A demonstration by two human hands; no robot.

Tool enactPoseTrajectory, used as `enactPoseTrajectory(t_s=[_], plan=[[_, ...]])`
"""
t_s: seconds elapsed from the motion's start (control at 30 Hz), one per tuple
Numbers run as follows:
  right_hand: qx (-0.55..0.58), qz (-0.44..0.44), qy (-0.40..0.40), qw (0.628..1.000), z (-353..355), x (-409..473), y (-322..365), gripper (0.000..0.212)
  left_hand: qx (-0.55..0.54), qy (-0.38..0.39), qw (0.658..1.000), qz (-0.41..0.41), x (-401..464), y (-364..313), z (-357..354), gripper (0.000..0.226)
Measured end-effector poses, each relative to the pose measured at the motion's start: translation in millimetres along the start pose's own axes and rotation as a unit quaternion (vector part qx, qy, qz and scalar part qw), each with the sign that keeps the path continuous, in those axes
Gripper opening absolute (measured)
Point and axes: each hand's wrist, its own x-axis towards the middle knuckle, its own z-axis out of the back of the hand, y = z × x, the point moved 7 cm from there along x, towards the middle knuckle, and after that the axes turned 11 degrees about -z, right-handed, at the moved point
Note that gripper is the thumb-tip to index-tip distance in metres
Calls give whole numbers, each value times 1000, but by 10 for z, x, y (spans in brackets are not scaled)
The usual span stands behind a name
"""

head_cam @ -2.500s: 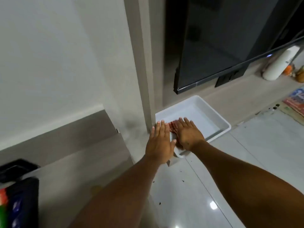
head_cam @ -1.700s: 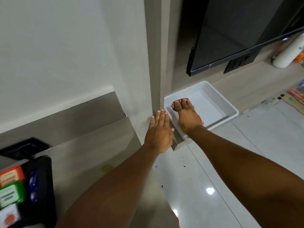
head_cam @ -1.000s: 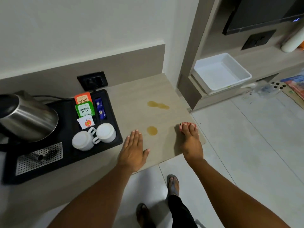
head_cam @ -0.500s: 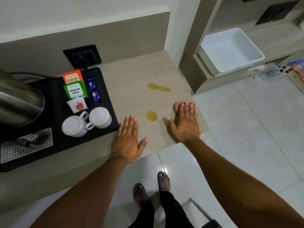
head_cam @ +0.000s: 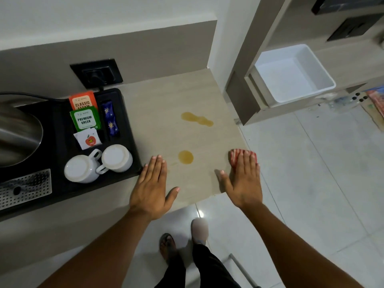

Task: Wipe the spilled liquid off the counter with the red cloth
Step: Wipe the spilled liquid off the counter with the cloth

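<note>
Spills (head_cam: 186,157) sit on the counter (head_cam: 166,100) between my hands. My right hand (head_cam: 243,181) presses flat on the red cloth (head_cam: 234,156) near the right edge; my left hand (head_cam: 152,188) lies flat, fingers spread, holding nothing.

We have brought the red cloth (head_cam: 243,157) out of the white tub (head_cam: 324,79) and now press it flat under our right hand (head_cam: 243,181) at the counter's (head_cam: 166,104) right edge.

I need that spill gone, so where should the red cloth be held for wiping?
Keep the right hand flat on top of the red cloth, pressing down from above. The cloth lies flat at the counter's right edge, so sweep left toward the nearer puddle.
</note>
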Motion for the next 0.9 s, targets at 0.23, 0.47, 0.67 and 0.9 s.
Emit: enactPoseTrajectory(t_s=[0.23,0.47,0.67,0.9], plan=[[-6,-6,10,1000,181,918,463,103,-5,4,1000,1,-5,-2,-14,94],[-47,78,29,995,78,770,348,103,-21,-16,1000,5,-5,-14,16,94],[-50,80,19,995,271,1689,1229,103,-43,-17,999,0,-9,-2,-2,94],[-91,167,39,981,164,1431,1038,100,-42,-31,999,8,-12,26,3,93]])
